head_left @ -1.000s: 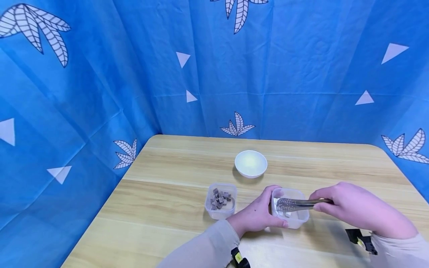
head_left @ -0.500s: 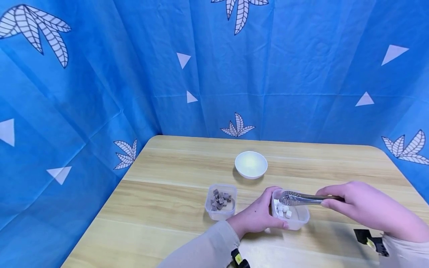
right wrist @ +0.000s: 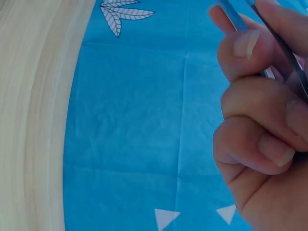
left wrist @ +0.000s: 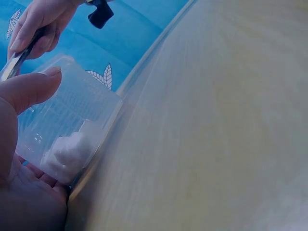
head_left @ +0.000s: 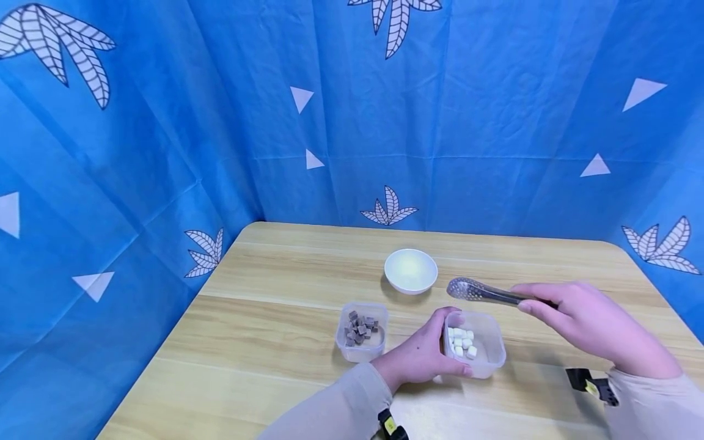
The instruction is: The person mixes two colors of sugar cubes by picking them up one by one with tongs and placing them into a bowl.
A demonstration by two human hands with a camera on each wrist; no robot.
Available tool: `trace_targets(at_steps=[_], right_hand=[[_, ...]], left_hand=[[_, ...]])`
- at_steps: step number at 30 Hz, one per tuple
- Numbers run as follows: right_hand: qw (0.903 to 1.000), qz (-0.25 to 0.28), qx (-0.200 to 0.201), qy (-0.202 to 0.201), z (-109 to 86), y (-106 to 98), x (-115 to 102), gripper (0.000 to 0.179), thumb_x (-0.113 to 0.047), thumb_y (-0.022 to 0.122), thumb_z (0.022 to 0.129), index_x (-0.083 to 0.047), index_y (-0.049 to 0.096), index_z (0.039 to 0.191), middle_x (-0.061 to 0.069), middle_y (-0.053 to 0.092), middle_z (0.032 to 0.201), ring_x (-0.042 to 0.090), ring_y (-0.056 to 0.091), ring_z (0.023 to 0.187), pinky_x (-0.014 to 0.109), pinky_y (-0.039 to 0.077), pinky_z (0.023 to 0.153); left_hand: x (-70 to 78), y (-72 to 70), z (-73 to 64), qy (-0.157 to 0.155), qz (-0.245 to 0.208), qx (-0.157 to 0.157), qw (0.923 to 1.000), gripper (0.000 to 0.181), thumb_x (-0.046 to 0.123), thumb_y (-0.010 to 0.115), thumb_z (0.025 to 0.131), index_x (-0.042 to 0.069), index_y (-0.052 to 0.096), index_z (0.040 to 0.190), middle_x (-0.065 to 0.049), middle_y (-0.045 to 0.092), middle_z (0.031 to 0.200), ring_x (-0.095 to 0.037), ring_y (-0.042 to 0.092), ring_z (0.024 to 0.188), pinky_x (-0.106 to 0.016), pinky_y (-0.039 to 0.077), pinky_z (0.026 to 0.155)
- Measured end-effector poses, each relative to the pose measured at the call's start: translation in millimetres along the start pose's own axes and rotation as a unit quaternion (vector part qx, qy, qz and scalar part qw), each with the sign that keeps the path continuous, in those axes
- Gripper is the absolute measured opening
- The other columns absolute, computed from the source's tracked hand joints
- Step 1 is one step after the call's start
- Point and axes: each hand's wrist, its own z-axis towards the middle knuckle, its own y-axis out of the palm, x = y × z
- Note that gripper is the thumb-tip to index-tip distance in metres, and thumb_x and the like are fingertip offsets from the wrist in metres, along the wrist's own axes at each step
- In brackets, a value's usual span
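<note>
My left hand [head_left: 419,353] grips the left side of a clear plastic container [head_left: 492,360], thumb at the near side and fingers at the far side. Several small white cubes [head_left: 462,342] lie in its left part. In the left wrist view the container wall [left wrist: 79,103] shows the cubes through it. My right hand [head_left: 585,324] holds metal tongs [head_left: 489,293] by the handle, above the table. Their perforated tip points left, between the container and a white bowl [head_left: 411,272]. Whether the tongs pinch anything is hidden. In the right wrist view, fingers [right wrist: 255,139] curl round the handle.
A second clear container [head_left: 363,354] with several brown cubes [head_left: 360,328] stands left of my left hand. The white bowl sits farther back. A blue patterned curtain [head_left: 495,122] hangs behind the wooden table [head_left: 264,348] and along its left side.
The tongs have risen out of the container of white cubes and moved toward the back, uncovering the cubes. My left hand still holds the container in the same place.
</note>
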Motion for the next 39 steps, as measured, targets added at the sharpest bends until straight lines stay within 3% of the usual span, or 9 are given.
trace_targets(at_steps=[2, 5, 9, 15, 21, 24, 32, 39], right_hand=[[1.0000, 0.007, 0.005, 0.001, 6.8, 3, 0, 0.027, -0.027, 0.068, 0.099, -0.021, 0.074, 0.124, -0.005, 0.074, 0.112, 0.012, 0.070, 0.095, 0.045, 0.057, 0.080], [0.9998, 0.007, 0.017, -0.002, 18.2, 11, 0, 0.026, -0.029, 0.067, 0.099, -0.021, 0.073, 0.124, -0.014, 0.070, 0.087, 0.002, 0.060, 0.072, 0.038, 0.053, 0.070], [0.9990, 0.016, 0.041, -0.001, 31.7, 23, -2, 0.026, -0.028, 0.067, 0.099, -0.019, 0.073, 0.122, -0.018, 0.040, 0.062, 0.000, 0.034, 0.053, 0.028, 0.038, 0.058], [0.9979, 0.039, 0.050, 0.013, 42.0, 38, -7, 0.027, -0.028, 0.066, 0.100, -0.017, 0.073, 0.123, -0.016, 0.041, 0.062, 0.002, 0.029, 0.051, 0.026, 0.033, 0.052], [0.9986, 0.031, 0.044, -0.001, 47.1, 47, -8, 0.027, -0.026, 0.068, 0.098, -0.015, 0.074, 0.122, -0.011, 0.065, 0.081, 0.003, 0.044, 0.059, 0.032, 0.043, 0.062], [0.9991, 0.025, 0.034, 0.001, 49.9, 51, -8, 0.027, -0.027, 0.068, 0.098, -0.015, 0.074, 0.122, -0.009, 0.068, 0.086, 0.005, 0.047, 0.061, 0.033, 0.043, 0.062], [0.9990, 0.035, 0.008, 0.026, 48.4, 58, -9, 0.027, -0.031, 0.067, 0.099, -0.017, 0.073, 0.121, -0.014, 0.047, 0.063, 0.004, 0.036, 0.051, 0.028, 0.034, 0.051], [0.9990, 0.037, 0.010, 0.025, 48.2, 59, -6, 0.027, -0.032, 0.068, 0.098, -0.016, 0.073, 0.120, -0.015, 0.048, 0.063, 0.005, 0.039, 0.053, 0.028, 0.036, 0.053]], left_hand=[[-0.8, -0.7, -0.1, 0.001, -0.003, 0.000, 1.0000, 0.094, 0.017, 0.090, 0.076, 0.030, 0.032, 0.148, 0.015, 0.047, 0.140, -0.001, 0.053, 0.113, -0.021, 0.040, 0.102], [-2.1, -1.7, -0.3, 0.001, -0.004, 0.000, 1.0000, 0.094, 0.017, 0.090, 0.076, 0.030, 0.032, 0.149, 0.014, 0.048, 0.138, -0.001, 0.053, 0.112, -0.021, 0.040, 0.101], [-3.3, -2.4, -0.3, 0.003, -0.001, -0.001, 1.0000, 0.094, 0.018, 0.090, 0.077, 0.030, 0.031, 0.149, 0.014, 0.049, 0.135, -0.002, 0.054, 0.112, -0.022, 0.041, 0.101], [-1.9, -3.0, -0.1, 0.006, 0.002, -0.008, 0.9999, 0.094, 0.019, 0.089, 0.078, 0.028, 0.030, 0.151, 0.013, 0.050, 0.131, -0.002, 0.054, 0.112, -0.023, 0.040, 0.102], [-0.1, -4.1, -0.4, 0.002, 0.011, -0.009, 0.9999, 0.095, 0.022, 0.089, 0.078, 0.028, 0.030, 0.151, 0.014, 0.050, 0.132, -0.002, 0.052, 0.113, -0.024, 0.038, 0.105], [-0.4, -4.6, -0.1, 0.005, 0.013, -0.006, 0.9999, 0.093, 0.022, 0.089, 0.078, 0.030, 0.030, 0.150, 0.015, 0.049, 0.133, -0.001, 0.052, 0.115, -0.025, 0.038, 0.106], [-2.7, -2.8, 0.9, 0.014, 0.013, -0.013, 0.9997, 0.096, 0.020, 0.088, 0.079, 0.022, 0.028, 0.153, 0.014, 0.051, 0.132, -0.002, 0.053, 0.113, -0.024, 0.039, 0.103], [-1.2, -2.1, 2.5, 0.015, 0.019, -0.013, 0.9996, 0.095, 0.021, 0.088, 0.079, 0.023, 0.029, 0.153, 0.015, 0.050, 0.133, -0.002, 0.052, 0.115, -0.024, 0.038, 0.105]])
